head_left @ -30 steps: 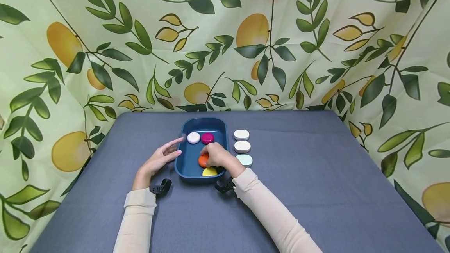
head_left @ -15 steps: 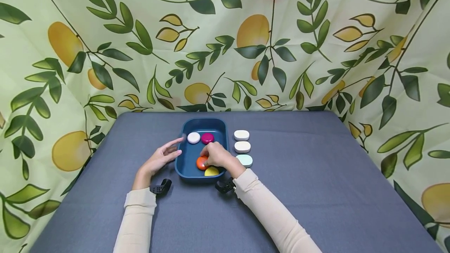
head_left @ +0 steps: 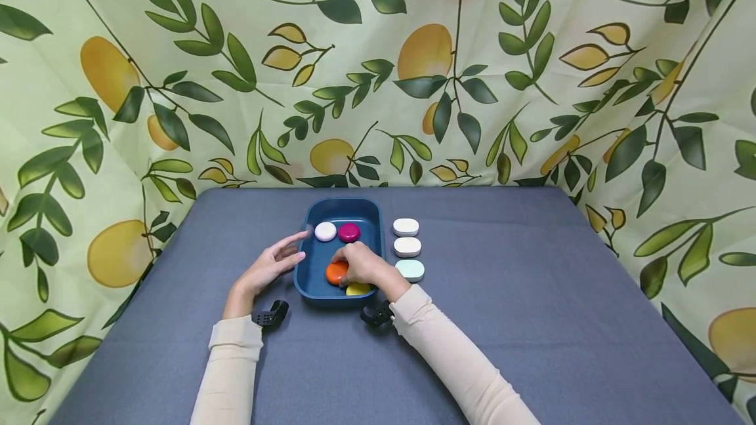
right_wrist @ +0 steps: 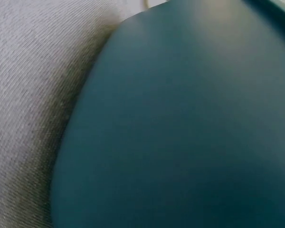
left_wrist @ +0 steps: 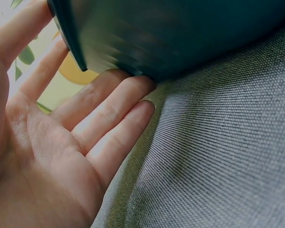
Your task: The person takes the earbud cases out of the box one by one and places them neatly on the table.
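A dark blue rounded tray (head_left: 319, 287) stands on the cloth. In it, my right hand (head_left: 363, 264) pinches a round orange disc (head_left: 335, 273), fingers on the far side and thumb near its right edge. A yellow disc (head_left: 357, 289) lies partly hidden under that hand. Toward the back of the tray sit a white disc (head_left: 325, 231) and a magenta disc (head_left: 349, 233). My left hand (head_left: 272, 267) rests its extended fingers against the tray's left side, palm seen in the left wrist view. Only the tray's outer wall (right_wrist: 171, 118) fills the right wrist view.
Right of the tray stands a column of oval bars: a white bar (head_left: 405, 227), a second off-white bar (head_left: 407, 246) and a pale mint bar (head_left: 411, 270). The grey-blue cloth (head_left: 502, 294) covers the table. A leaf-patterned curtain (head_left: 378, 51) hangs behind.
The orange disc has slid left within the tray, with my right hand shifting slightly left. The yellow disc has moved a little right. My left hand has stayed in place.
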Motion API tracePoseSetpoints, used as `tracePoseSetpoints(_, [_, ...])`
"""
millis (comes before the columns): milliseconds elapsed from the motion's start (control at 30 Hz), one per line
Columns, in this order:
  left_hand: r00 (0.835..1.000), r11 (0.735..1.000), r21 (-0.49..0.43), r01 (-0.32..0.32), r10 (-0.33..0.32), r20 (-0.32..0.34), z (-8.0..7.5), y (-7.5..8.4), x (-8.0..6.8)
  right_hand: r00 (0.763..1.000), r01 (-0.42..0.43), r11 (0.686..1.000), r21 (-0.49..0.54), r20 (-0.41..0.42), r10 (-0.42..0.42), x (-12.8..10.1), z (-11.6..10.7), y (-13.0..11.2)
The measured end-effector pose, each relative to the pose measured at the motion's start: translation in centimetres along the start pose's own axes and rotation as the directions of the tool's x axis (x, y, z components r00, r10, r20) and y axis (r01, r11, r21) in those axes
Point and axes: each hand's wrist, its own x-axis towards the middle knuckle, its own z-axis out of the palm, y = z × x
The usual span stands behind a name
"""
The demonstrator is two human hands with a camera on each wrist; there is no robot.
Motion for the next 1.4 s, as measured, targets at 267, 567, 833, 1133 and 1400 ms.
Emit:
tracePoseSetpoints(267, [1.000,1.000,0.006,-0.030,0.030,0.000,-0.1,-0.3,0.2,0.988,0.104,0.987,0.122,-0.128,-0.088,-1.1,-1.1,0.1])
tracePoseSetpoints(567, [0.999,0.999,-0.003,-0.036,0.036,-0.009,0.0,-0.3,0.2,0.949,0.170,0.924,0.342,-0.309,-0.060,-3.0,-2.4,2.3])
tracePoseSetpoints(833, [0.999,1.000,0.006,-0.029,0.029,-0.015,0.1,-0.2,0.1,0.889,0.137,0.847,0.513,-0.441,0.123,-4.6,-3.8,5.4])
tracePoseSetpoints(1133, [0.999,0.999,0.016,-0.034,0.034,-0.008,0.1,-0.4,0.0,0.786,0.045,0.824,0.564,-0.529,0.319,-6.6,-4.7,9.6])
tracePoseSetpoints(1400, [1.000,1.000,0.008,-0.024,0.024,-0.016,0.0,-0.4,0.0,0.681,-0.036,0.809,0.586,-0.579,0.449,-7.4,-5.2,13.2])
